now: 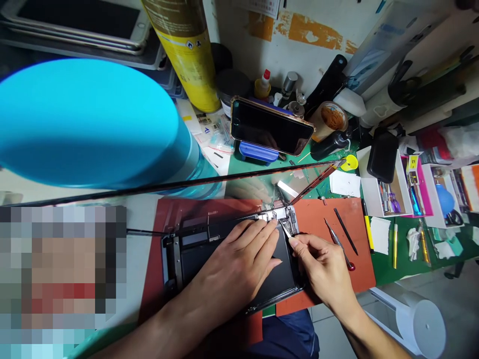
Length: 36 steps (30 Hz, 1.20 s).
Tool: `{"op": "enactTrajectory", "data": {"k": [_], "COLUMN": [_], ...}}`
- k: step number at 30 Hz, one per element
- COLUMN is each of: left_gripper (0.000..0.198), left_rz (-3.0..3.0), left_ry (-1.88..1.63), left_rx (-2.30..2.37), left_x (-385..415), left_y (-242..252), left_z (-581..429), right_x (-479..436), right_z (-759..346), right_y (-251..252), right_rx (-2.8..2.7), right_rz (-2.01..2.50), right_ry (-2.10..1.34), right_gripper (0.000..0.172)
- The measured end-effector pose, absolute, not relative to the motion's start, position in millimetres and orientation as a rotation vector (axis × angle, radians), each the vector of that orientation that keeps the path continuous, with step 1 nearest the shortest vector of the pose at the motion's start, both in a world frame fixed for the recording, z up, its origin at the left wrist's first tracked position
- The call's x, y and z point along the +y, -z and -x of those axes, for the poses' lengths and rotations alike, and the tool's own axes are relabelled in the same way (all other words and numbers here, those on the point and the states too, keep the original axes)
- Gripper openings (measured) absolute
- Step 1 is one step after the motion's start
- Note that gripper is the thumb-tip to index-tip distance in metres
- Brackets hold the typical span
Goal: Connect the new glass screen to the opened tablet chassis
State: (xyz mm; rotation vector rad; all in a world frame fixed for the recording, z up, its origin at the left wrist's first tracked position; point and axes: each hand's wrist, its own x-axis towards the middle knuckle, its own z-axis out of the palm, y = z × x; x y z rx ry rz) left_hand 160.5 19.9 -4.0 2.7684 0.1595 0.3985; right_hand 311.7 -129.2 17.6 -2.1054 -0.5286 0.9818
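An opened tablet [288, 259] lies at a slant, its black inside parts facing up. Its glass front panel [239, 179] stands raised along the far side. My left hand [239, 259] rests across the inside with fingers stretched out and lying together. Its fingertips touch the area by the metal parts at the tablet's upper right corner. Pinched in my right hand [325, 269] are thin silver tweezers [285, 229], their tip at that same corner beside my left fingertips. The exact spot under the tip is too small to make out.
A red-brown mat [359, 274] lies under the tablet, with a screwdriver [337, 237] and a black stick [346, 232] on its right. A phone [271, 127] leans on a blue stand behind. The large blue cylinder [86, 119] looms left; tool boxes [389, 199] stand right.
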Motion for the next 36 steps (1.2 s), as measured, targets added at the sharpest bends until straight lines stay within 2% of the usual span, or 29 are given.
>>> {"op": "enactTrajectory", "data": {"k": [14, 22, 36], "left_gripper": [0.043, 0.046, 0.057], "left_rz": [-2.839, -2.855, -2.89], "left_ry": [-0.336, -0.338, -0.264], "left_rx": [0.114, 0.108, 0.074], "left_x": [20, 21, 17], "left_y": [3, 3, -4], "left_z": [-161, -162, -167], "right_x": [-127, -140, -139], "right_z": [-312, -316, -324], "right_y": [-17, -32, -20], "right_rx": [-0.512, -0.376, -0.419], "right_rz": [2.12, 2.105, 2.075], "right_ry": [-1.003, -1.032, -0.911], "right_gripper": [0.047, 0.054, 0.054]}}
